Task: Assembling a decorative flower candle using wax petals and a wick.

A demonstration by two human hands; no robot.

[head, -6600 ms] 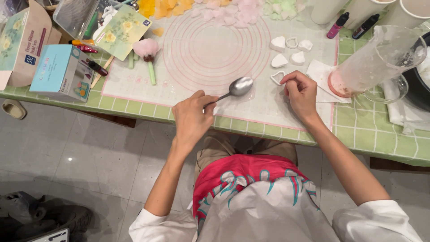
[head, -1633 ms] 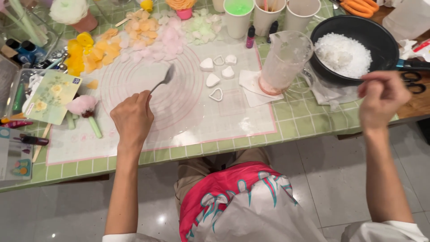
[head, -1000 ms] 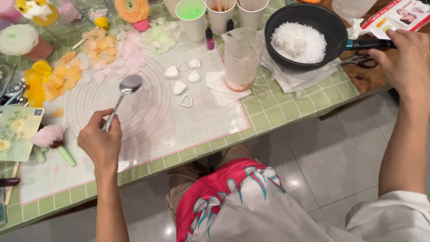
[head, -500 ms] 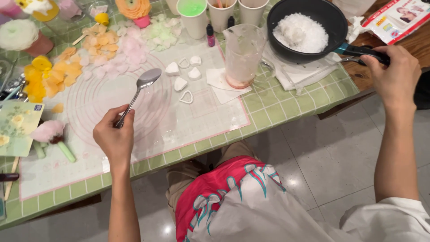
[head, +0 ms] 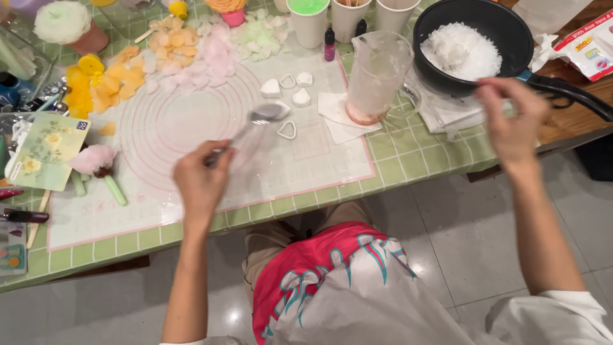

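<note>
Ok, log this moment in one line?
left hand: holds spoon over mat | right hand: near black pan, grip unclear

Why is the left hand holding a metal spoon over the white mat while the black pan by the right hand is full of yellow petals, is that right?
Not quite. The head view shows the black pan holds white flakes, not yellow petals. The left hand does hold the metal spoon over the white mat, and the right hand is by the pan.

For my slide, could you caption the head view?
Left hand holds a spoon; right hand hovers by the black pan.
</note>
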